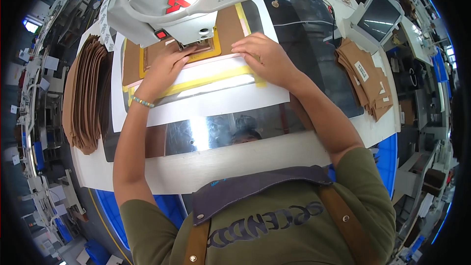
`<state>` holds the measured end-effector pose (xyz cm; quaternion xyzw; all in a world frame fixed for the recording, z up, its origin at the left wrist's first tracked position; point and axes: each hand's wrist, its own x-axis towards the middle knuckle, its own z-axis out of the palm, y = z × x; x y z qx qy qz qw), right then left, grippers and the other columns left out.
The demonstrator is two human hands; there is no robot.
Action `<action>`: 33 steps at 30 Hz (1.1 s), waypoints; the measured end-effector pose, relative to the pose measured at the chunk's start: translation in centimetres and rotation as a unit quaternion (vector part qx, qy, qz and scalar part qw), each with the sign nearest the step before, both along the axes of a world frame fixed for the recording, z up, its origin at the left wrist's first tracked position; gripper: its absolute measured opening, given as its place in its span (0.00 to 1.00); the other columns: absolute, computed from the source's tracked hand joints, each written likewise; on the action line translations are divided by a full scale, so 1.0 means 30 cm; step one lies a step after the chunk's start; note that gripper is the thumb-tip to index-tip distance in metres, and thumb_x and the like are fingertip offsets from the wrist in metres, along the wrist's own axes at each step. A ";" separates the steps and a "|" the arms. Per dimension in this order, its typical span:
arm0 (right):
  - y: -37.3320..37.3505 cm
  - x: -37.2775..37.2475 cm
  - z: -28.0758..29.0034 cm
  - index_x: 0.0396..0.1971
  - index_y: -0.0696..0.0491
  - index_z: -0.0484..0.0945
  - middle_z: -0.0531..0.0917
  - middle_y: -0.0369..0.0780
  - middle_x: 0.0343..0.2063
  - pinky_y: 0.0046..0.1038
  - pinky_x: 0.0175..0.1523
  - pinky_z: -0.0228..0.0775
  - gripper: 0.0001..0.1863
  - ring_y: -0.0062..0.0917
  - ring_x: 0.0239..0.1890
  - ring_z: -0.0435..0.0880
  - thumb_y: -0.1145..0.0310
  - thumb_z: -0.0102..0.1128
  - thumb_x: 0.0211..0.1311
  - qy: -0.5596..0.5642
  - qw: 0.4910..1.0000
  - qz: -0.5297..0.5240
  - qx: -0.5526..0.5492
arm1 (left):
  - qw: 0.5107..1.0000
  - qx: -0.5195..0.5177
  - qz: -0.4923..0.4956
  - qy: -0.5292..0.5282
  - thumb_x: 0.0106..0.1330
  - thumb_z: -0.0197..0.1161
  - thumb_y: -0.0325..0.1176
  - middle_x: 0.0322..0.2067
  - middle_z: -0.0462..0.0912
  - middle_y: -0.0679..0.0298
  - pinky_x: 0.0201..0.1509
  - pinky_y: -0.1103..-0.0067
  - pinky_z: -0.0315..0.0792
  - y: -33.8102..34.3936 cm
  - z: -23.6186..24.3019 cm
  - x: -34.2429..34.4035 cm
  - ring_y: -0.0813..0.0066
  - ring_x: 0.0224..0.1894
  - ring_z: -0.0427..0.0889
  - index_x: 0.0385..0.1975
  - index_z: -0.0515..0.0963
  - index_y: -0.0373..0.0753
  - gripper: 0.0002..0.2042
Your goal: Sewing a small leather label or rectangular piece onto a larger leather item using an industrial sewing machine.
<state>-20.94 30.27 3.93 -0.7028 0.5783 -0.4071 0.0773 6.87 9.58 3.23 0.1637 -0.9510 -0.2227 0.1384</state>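
A white sewing machine head [162, 0] stands over a flat template [206, 81] edged with yellow and pink tape. Brown sheet material [226, 27] lies on it, with a yellow frame [214, 49] around a stitched-looking area under the machine. My left hand [165, 68] is open on the template, its fingertips beside the presser area; the machine partly hides what they touch. At the template's right side, my right hand [269, 59] is open, with fingers stretched toward the pink-taped edge and the thumb apart. A white sheet [235, 103] shows below the template.
A tall stack of brown pieces [84, 93] stands left. More brown pieces with white labels [365, 76] lie right, near a grey control screen [378, 17]. A shiny metal plate [216, 132] covers the near table. Blue bins [387, 159] show below the table edge.
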 end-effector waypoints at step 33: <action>0.344 0.063 0.062 0.72 0.52 0.76 0.86 0.45 0.60 0.32 0.69 0.73 0.31 0.34 0.61 0.85 0.59 0.70 0.74 -0.224 0.725 0.496 0.422 | 0.955 -0.194 0.207 -0.085 0.81 0.59 0.46 0.73 0.72 0.43 0.79 0.57 0.64 -0.192 -0.078 0.239 0.42 0.75 0.70 0.73 0.77 0.44 0.25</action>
